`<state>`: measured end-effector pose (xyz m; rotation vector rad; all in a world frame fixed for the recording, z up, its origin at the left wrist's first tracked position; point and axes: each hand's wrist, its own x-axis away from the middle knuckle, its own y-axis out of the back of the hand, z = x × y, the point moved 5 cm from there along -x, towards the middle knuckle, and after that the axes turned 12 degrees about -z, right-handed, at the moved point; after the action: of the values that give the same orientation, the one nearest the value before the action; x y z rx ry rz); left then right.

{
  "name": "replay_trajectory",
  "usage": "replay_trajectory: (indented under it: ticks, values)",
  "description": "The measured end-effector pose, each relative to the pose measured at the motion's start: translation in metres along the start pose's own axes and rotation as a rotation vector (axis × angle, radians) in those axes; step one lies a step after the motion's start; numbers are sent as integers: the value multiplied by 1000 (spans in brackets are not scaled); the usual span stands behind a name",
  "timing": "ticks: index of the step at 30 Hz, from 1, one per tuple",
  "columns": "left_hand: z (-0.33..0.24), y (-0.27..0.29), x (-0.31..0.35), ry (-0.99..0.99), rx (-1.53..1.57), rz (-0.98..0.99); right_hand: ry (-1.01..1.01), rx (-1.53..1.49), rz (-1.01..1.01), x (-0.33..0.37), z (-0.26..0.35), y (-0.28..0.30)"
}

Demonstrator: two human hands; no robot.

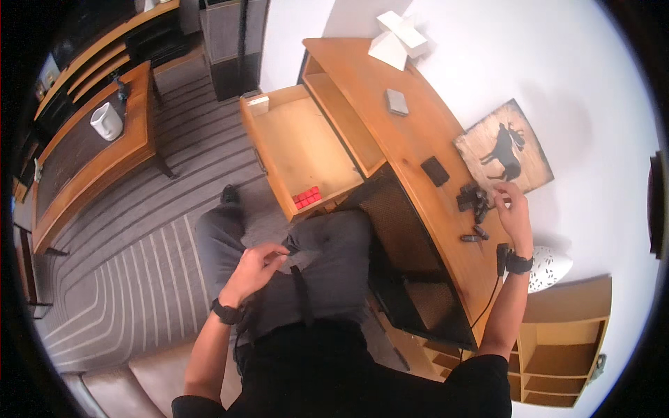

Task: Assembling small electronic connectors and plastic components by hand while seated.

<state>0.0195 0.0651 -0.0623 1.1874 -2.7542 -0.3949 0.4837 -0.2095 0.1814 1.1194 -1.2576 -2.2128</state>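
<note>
In the head view, the wooden tabletop (446, 212) runs diagonally along the wall, and a drawer (300, 150) stands pulled out at its side. The drawer is sparsely filled: a small white box (258, 105) sits in its far left corner, and a group of red blocks (306, 197) lies together in the corner nearest the person, with bare pale wood between. On the tabletop, a cluster of small dark pieces (474, 200) lies in front of the deer picture (505, 148), a few more pieces lying loose just beside it. The right hand (514, 211) is at the cluster's right edge, fingers bent; whether it grips a piece cannot be told. The left hand (258, 268) is above the lap with fingers half curled toward the thumb, and whether anything is pinched there cannot be told either. Farther along the tabletop are a dark flat case (435, 171) and a grey square item (397, 102). At lower right stands a wooden shelf unit (564, 348) with open compartments. A white mug (106, 122) stands on a separate wooden table (97, 184) at left; its contents are too small to tell.
</note>
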Motion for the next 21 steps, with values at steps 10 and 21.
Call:
replay_trajectory:
  ticks: [10,21]
  values:
    - [5,-11,0,-31,-37,16,-113,73,43,44,-56,7]
    - [-7,-10,-2,-25,-71,22,-57,251,133,67,-80,-17]
